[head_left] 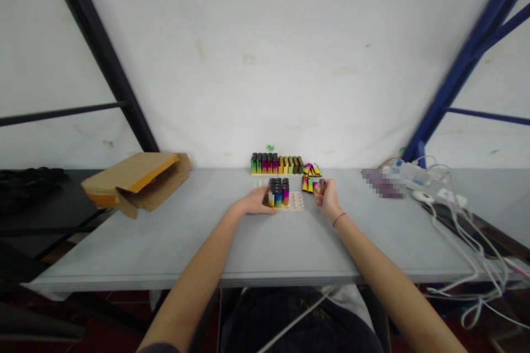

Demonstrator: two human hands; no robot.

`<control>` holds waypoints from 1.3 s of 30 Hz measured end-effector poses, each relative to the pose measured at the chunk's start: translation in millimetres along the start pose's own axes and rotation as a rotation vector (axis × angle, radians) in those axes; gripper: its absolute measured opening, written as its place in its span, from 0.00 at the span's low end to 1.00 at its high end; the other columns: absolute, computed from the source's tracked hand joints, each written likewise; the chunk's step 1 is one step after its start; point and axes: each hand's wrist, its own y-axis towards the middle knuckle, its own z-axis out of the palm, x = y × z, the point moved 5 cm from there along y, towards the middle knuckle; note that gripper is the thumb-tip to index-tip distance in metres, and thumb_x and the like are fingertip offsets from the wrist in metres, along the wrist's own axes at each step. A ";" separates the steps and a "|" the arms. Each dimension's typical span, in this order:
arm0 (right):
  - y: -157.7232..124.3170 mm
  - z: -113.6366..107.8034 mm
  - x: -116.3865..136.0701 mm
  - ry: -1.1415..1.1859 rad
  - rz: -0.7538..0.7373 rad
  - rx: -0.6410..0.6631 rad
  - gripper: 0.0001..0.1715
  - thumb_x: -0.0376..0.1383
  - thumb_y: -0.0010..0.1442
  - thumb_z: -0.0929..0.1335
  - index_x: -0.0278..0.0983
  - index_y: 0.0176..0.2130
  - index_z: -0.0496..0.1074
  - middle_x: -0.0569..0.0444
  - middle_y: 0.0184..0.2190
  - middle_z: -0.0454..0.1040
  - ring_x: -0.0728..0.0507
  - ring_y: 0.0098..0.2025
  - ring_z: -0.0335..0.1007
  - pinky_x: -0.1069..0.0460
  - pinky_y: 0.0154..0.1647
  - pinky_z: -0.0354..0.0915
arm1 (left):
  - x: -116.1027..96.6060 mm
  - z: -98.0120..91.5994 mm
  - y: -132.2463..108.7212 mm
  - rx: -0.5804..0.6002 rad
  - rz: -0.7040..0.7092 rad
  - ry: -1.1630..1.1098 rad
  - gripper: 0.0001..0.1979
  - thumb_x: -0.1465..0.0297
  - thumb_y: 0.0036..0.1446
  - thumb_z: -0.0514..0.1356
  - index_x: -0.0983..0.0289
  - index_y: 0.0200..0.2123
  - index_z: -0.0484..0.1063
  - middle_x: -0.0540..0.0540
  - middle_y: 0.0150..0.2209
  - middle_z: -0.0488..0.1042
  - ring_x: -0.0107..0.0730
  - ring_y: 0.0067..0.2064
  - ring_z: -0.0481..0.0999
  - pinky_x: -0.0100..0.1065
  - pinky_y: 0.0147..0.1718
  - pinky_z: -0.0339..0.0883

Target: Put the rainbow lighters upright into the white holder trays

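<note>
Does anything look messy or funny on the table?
Yes, a bit. On the right, white cables lie in a messy tangle, with a loop drooping past the table's front edge. Near the right hand, some colourful lighters lie askew, unlike the neat upright rows beside them. I see no spill.

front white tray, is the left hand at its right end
No, the left hand is at the left end of the white tray, beside the upright lighters.
</note>
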 end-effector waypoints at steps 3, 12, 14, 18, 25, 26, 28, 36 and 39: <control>1.1 -3.5 0.1 0.034 0.007 -0.059 0.27 0.54 0.62 0.52 0.41 0.20 0.50 0.62 0.11 0.43 0.51 0.13 0.32 0.53 0.15 0.35 | -0.5 -1.0 -0.1 0.003 -0.011 0.015 0.41 0.54 0.44 0.68 0.66 0.58 0.61 0.64 0.59 0.67 0.54 0.59 0.66 0.45 0.59 0.59; 1.2 0.4 -1.9 -0.003 -0.025 0.018 0.31 0.59 0.60 0.52 0.41 0.18 0.51 0.62 0.11 0.42 0.52 0.12 0.34 0.54 0.14 0.37 | -2.1 -1.3 -1.1 0.015 -0.031 0.037 0.42 0.52 0.45 0.66 0.68 0.58 0.61 0.65 0.58 0.67 0.55 0.59 0.66 0.44 0.59 0.60; 1.1 1.7 -0.8 -0.010 -0.038 0.045 0.30 0.57 0.61 0.51 0.42 0.18 0.50 0.61 0.10 0.42 0.51 0.13 0.33 0.54 0.14 0.36 | -1.4 -1.3 -1.0 0.008 -0.035 0.026 0.41 0.53 0.44 0.67 0.66 0.58 0.61 0.64 0.59 0.67 0.56 0.59 0.66 0.45 0.59 0.59; 1.4 3.4 3.6 -0.027 -0.120 0.056 0.31 0.58 0.60 0.52 0.42 0.17 0.49 0.61 0.10 0.41 0.52 0.13 0.33 0.54 0.14 0.37 | -3.4 -2.0 -1.1 -0.004 -0.001 0.013 0.41 0.54 0.44 0.68 0.64 0.58 0.61 0.62 0.59 0.67 0.54 0.60 0.65 0.44 0.59 0.58; -10.6 21.9 7.3 -0.267 -0.388 0.140 0.27 0.60 0.59 0.58 0.41 0.28 0.61 0.61 0.16 0.55 0.50 0.17 0.49 0.56 0.17 0.49 | -1.3 -0.6 -0.3 0.007 -0.017 0.035 0.40 0.53 0.44 0.67 0.67 0.57 0.62 0.65 0.58 0.68 0.56 0.58 0.67 0.45 0.58 0.60; -14.6 26.0 9.2 -0.326 -0.462 0.176 0.25 0.59 0.59 0.60 0.41 0.30 0.62 0.60 0.19 0.59 0.50 0.20 0.54 0.56 0.20 0.53 | -1.2 -0.4 0.1 0.005 -0.007 0.030 0.41 0.53 0.44 0.67 0.66 0.58 0.62 0.64 0.58 0.68 0.55 0.58 0.67 0.45 0.58 0.60; -22.2 31.5 13.6 -0.424 -0.597 0.218 0.23 0.57 0.59 0.63 0.40 0.32 0.64 0.57 0.24 0.64 0.48 0.28 0.61 0.55 0.27 0.60 | -0.7 0.3 0.8 0.000 0.008 0.026 0.41 0.54 0.45 0.67 0.65 0.58 0.61 0.63 0.59 0.67 0.54 0.59 0.66 0.45 0.59 0.59; -26.3 34.8 9.5 -0.458 -0.574 0.352 0.25 0.54 0.55 0.68 0.37 0.40 0.73 0.52 0.33 0.74 0.44 0.35 0.70 0.50 0.36 0.66 | -1.7 0.6 0.3 0.000 0.001 0.029 0.41 0.53 0.44 0.67 0.66 0.58 0.61 0.64 0.59 0.67 0.57 0.60 0.65 0.45 0.59 0.59; -26.0 35.3 4.3 -0.485 -0.580 0.361 0.24 0.51 0.55 0.69 0.37 0.43 0.72 0.51 0.33 0.74 0.44 0.35 0.71 0.50 0.36 0.67 | -4.5 -0.7 -1.5 -0.001 -0.005 0.026 0.41 0.54 0.45 0.67 0.67 0.58 0.61 0.65 0.59 0.67 0.57 0.59 0.66 0.45 0.58 0.60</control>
